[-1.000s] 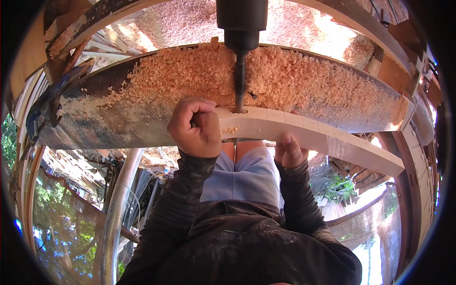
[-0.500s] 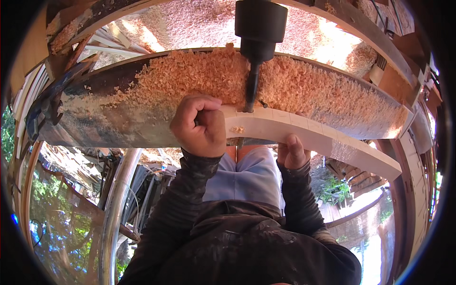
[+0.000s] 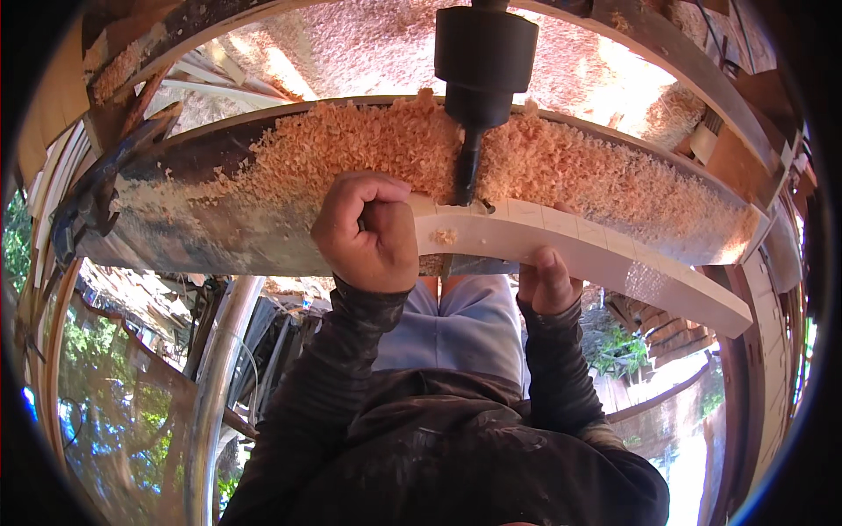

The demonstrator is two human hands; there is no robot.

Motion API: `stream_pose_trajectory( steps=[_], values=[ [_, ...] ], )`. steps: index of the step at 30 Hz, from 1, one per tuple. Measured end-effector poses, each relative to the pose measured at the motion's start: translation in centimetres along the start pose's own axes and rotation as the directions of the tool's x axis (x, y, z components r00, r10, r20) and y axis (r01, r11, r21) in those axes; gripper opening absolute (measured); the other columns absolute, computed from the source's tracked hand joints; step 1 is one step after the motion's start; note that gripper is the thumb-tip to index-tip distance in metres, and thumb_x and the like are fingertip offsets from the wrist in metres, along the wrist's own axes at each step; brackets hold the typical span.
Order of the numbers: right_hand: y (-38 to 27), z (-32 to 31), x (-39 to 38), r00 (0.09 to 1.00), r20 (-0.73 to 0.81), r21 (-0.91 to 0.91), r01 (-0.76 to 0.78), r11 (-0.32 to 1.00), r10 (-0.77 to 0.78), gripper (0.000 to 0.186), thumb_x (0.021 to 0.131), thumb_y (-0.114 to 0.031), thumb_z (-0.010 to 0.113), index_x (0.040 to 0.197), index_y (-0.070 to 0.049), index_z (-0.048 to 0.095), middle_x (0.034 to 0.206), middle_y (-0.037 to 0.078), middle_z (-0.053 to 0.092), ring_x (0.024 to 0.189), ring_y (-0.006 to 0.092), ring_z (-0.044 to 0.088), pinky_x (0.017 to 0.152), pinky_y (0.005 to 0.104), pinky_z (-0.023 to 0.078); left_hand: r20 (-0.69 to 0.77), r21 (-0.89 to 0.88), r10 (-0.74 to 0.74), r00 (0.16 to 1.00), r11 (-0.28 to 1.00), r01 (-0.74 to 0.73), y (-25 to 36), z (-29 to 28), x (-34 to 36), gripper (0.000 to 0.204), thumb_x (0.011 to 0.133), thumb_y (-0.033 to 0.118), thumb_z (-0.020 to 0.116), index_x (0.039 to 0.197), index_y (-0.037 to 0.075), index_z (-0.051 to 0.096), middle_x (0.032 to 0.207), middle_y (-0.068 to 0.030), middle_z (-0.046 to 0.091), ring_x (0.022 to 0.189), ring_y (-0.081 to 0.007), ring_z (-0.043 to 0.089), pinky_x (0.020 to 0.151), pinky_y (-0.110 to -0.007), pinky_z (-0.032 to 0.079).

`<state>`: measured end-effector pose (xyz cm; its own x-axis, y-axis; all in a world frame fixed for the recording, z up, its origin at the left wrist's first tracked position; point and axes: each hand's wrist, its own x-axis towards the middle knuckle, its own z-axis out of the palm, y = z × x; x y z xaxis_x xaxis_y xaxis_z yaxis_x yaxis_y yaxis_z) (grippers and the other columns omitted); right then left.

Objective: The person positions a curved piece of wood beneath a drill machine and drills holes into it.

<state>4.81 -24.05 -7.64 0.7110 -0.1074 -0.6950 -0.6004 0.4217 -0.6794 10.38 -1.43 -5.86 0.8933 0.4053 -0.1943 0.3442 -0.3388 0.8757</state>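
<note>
A pale, curved wooden piece (image 3: 561, 238) with evenly spaced lines along its upper edge lies across the table, its right end sticking out past the near edge. My left hand (image 3: 368, 232) is closed in a fist over the piece's left end. My right hand (image 3: 551, 282) grips its near side around the middle, thumb in front and a fingertip showing at the far side. Between my hands, a dark drill bit (image 3: 467, 167) hangs from a black chuck (image 3: 485, 54), its tip at the piece's far edge. Whether the tip is inside the wood I cannot tell.
Wood shavings (image 3: 351, 140) are heaped over the far part of the dark, worn table (image 3: 219, 232). A small dark pin (image 3: 486, 207) shows beside the bit. A metal pipe (image 3: 219, 377) rises at lower left. Stacked wood strips (image 3: 74, 180) stand at far left.
The curved piece has slid a little to the right with my right hand, and its lines have shifted past the bit. My left hand keeps nearly the same place and grip.
</note>
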Motion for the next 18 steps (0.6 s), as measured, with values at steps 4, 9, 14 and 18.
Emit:
stream_pose_trajectory(
  steps=[4, 9, 14, 18],
  values=[
    [-0.5, -0.4, 0.2, 1.0, 0.007, -0.075, -0.015, 0.997, 0.015, 0.086, 0.078, -0.031, 0.084, 0.143, 0.009, 0.043, 0.127, 0.017, 0.06, 0.119, 0.0287, 0.058, 0.105, 0.0439, 0.046, -0.012, -0.043, 0.008, 1.0, 0.999, -0.009, 0.0, -0.1, -0.1, 0.011, 0.084, -0.006, 0.049, 0.084, 0.0, 0.058, 0.085, -0.0103, 0.064, 0.079, -0.0174, 0.062, 0.075, -0.03, 0.05],
    [-0.8, -1.8, 0.4, 0.998, 0.039, 0.021, -0.04, 0.999, 0.039, 0.085, 0.079, -0.031, 0.083, 0.144, 0.005, 0.043, 0.124, 0.017, 0.062, 0.107, 0.0276, 0.062, 0.089, 0.0411, 0.051, 0.018, 0.014, 0.101, 0.995, 0.995, -0.101, -0.1, 1.1, -0.1, 0.009, 0.081, -0.004, 0.052, 0.081, 0.002, 0.06, 0.08, -0.0112, 0.062, 0.074, -0.0233, 0.062, 0.07, -0.033, 0.05],
    [-2.7, -1.7, 0.5, 0.996, 0.086, 0.006, -0.031, 1.0, 0.03, 0.075, 0.081, -0.026, 0.079, 0.143, 0.002, 0.046, 0.117, 0.016, 0.065, 0.092, 0.0252, 0.067, 0.07, 0.0343, 0.057, 0.005, 0.011, 0.103, 0.995, 0.995, -0.103, 0.3, 1.3, -0.5, 0.012, 0.081, -0.005, 0.048, 0.083, 0.0, 0.058, 0.083, -0.0116, 0.062, 0.074, -0.0208, 0.061, 0.07, -0.033, 0.05],
    [-2.5, -1.4, 0.1, 0.998, 0.065, 0.021, -0.017, 1.0, 0.015, 0.07, 0.083, -0.023, 0.076, 0.141, 0.002, 0.048, 0.116, 0.016, 0.066, 0.092, 0.0261, 0.068, 0.071, 0.0341, 0.058, 0.008, -0.015, 0.098, 0.995, 0.995, -0.098, 0.3, 1.4, -0.5, 0.012, 0.081, -0.005, 0.048, 0.083, 0.0, 0.058, 0.084, -0.0114, 0.062, 0.075, -0.021, 0.061, 0.071, -0.032, 0.05]
  ],
)
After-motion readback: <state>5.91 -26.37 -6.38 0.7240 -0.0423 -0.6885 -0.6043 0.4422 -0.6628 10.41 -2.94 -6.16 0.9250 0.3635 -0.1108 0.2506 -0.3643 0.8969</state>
